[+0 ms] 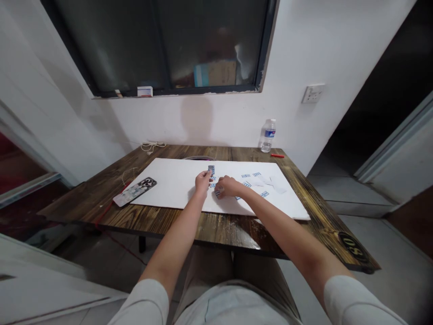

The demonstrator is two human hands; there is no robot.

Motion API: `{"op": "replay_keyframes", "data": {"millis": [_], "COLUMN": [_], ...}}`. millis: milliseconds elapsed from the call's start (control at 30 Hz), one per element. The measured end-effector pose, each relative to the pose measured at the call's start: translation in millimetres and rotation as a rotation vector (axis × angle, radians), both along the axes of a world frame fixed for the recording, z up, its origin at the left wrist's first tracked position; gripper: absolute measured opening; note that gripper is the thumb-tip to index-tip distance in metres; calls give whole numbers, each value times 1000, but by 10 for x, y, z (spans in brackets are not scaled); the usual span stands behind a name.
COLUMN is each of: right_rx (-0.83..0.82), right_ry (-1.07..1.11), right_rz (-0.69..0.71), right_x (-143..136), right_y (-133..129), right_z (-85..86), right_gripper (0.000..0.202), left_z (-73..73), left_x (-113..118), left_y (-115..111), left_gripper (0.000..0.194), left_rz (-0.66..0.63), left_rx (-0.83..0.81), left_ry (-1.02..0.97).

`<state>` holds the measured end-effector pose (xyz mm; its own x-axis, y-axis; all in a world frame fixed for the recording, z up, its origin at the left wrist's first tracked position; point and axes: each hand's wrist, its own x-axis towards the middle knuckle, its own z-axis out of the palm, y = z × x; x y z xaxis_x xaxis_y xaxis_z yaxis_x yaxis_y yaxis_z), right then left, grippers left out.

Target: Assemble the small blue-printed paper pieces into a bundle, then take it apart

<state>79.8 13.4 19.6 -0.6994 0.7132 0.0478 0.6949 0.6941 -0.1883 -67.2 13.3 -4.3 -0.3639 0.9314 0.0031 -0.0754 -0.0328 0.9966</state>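
Observation:
A white board [169, 180] lies on the dark wooden table, with several small blue-patterned pieces on its middle and right. My left hand [203, 181] is closed near the board's centre, its fingertips pinched at the lower end of a dark blue patterned piece [211, 169]. Just to its right, my right hand [226, 186] curls down over another blue-patterned piece [217, 193] at the board; whether the fingers grip it is too small to tell. More blue pieces [264, 194] and clear, film-like scraps [278, 186] lie right of my hands.
A phone [135, 192] rests across the board's left edge, near a red cable [105, 211]. Behind the board are a pale cord [153, 145], a water bottle [268, 136] and a red pen [277, 155]. The wall and window rise beyond the table [301, 180].

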Motion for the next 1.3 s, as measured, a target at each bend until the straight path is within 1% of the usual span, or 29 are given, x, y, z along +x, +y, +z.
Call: {"op": "replay_keyframes", "data": {"millis": [100, 233, 300, 400, 500, 600, 800, 933, 1067, 1167, 1233, 1300], "right_rx": [1, -48, -67, -45, -3, 43, 80, 59, 50, 47, 40, 19], "right_ry": [7, 121, 214, 375, 538, 669, 824, 907, 914, 843, 738, 602], "right_rz": [-7, -10, -17, -43, -123, -224, -322, -324, -299, -278, -215, -106], "right_x": [-15, -1, 16, 53, 98, 144, 198, 184, 172, 206, 258, 332], "right_y": [15, 61, 81, 98, 112, 134, 156, 121, 107, 128, 153, 185], "right_z": [-7, -18, -15, 16, 63, 89, 59, 43, 46, 58, 67, 76], "right_gripper": [36, 14, 15, 15, 9, 7, 6, 7, 13, 17, 20, 19], "left_z": [12, 12, 8, 0, -10, -23, -58, -74, -71, -56, -43, -29], "left_x": [1, 12, 17, 19, 19, 23, 34, 36, 33, 25, 22, 25], "left_y": [-3, -6, -6, -2, 6, 18, 36, 38, 41, 41, 35, 24], "left_gripper": [23, 23, 24, 27, 29, 32, 35, 32, 32, 33, 32, 30], "left_rz": [-11, -31, -33, -47, -71, -105, -190, -223, -216, -183, -157, -136], "left_rx": [7, 7, -4, -32, -46, -25, 61, 86, 80, 72, 54, 33], "left_ry": [-8, 4, 22, 63, 110, 142, 219, 283, 325, 321, 301, 274]}}
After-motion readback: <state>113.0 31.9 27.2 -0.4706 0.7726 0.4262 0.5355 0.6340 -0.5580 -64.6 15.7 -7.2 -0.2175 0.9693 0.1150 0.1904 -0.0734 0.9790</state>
